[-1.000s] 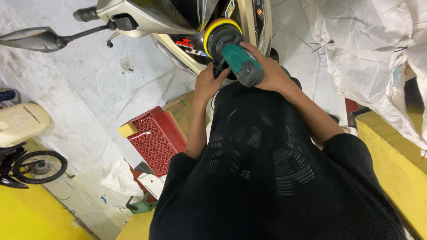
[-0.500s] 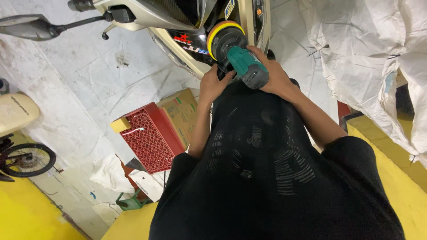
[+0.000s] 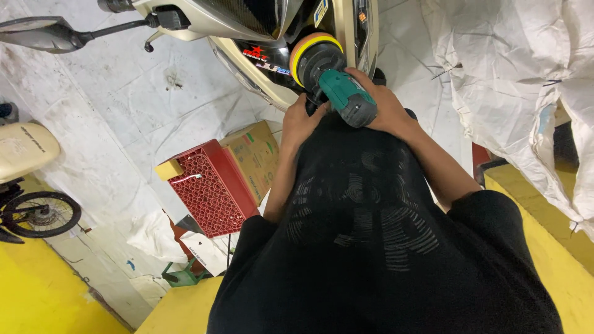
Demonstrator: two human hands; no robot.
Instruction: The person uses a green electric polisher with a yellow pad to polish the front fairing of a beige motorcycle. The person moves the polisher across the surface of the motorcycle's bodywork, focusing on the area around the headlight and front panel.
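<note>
Right hand [image 3: 385, 108] wrapped round green polisher [image 3: 345, 96], left hand [image 3: 301, 120] gripping beneath; round yellow-rimmed foam pad [image 3: 311, 54] against glossy scooter panel [image 3: 260, 59], contact hidden.

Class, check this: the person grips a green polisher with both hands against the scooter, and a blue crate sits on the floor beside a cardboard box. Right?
Not quite: the head view shows the crate is red, not blue. Otherwise right: both hands grip the green polisher at the scooter, beside the cardboard box.

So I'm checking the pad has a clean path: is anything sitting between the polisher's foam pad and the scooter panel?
Nothing visible does. The yellow foam pad sits right at the scooter panel. The right hand grips the green polisher and the left hand holds it from below, both behind the pad.
</note>
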